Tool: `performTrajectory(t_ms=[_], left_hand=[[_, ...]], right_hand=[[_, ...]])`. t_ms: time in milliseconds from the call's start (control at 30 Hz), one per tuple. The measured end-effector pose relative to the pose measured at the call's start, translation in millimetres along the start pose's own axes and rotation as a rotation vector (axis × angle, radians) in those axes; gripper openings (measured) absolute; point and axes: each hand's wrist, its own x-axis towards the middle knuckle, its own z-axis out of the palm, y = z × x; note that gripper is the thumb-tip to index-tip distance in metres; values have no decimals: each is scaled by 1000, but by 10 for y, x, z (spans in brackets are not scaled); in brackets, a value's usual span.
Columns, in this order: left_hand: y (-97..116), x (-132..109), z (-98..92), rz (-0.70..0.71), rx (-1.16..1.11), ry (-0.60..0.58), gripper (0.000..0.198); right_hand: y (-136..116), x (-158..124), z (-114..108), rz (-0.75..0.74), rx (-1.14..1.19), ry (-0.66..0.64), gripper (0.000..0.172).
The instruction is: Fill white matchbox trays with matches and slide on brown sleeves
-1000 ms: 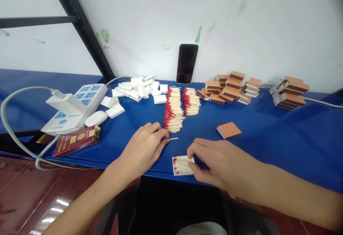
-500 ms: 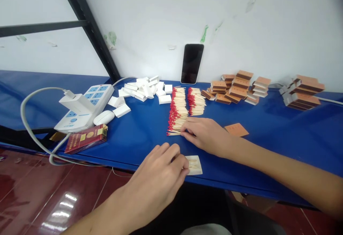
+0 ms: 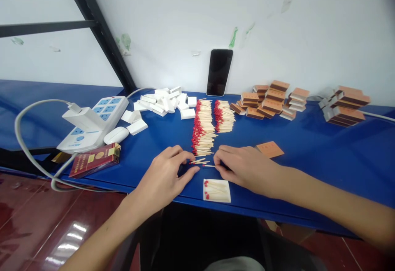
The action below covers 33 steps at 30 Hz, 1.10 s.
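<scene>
Both hands rest on the blue table [image 3: 308, 155] just below a long pile of red-tipped matches [image 3: 203, 127]. My left hand [image 3: 168, 172] and my right hand [image 3: 243, 166] each pinch at a few loose matches [image 3: 200, 162] lying between them, fingertips nearly meeting. A white inner matchbox tray [image 3: 217, 190] with several matches in it lies near the front edge, just below the hands. A second, shorter pile of matches [image 3: 224, 116] lies to the right of the long one. A single orange matchbox sleeve [image 3: 269, 149] lies beside my right wrist.
White empty trays [image 3: 163, 104] are heaped at the back left, orange sleeves stacked at the back right [image 3: 268, 102] and far right [image 3: 345, 106]. A phone [image 3: 219, 72] leans on the wall. A power strip [image 3: 92, 122], white mouse [image 3: 115, 135] and red packet [image 3: 94, 160] lie left.
My left hand left the tray and moved up to the loose matches. My right hand drew back from the long pile with a few matches pulled toward the front.
</scene>
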Motion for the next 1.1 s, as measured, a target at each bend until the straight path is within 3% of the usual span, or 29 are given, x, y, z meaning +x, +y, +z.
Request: performTrajectory(t_ms=[233, 467, 633, 767, 867, 1000, 1100], left_hand=[[16, 36, 48, 42, 71, -18, 17], [16, 52, 48, 121, 150, -38, 23], [31, 89, 23, 189, 249, -96, 25], [35, 119, 12, 172, 256, -146, 25], [36, 117, 7, 147, 237, -155, 25], [58, 108, 8, 149, 285, -184, 26], [74, 131, -5, 164, 379, -240, 23]], right_hand=[[-91, -181, -244, 54, 199, 29, 7], [-304, -301, -115, 119, 245, -28, 8], [-272, -329, -95, 142, 243, 13, 13], [-301, -311, -13, 98, 134, 39, 27], [-298, -270, 16, 89, 122, -1, 20], [-207, -206, -94, 112, 227, -27, 30], [-114, -173, -196, 128, 258, 25, 31]])
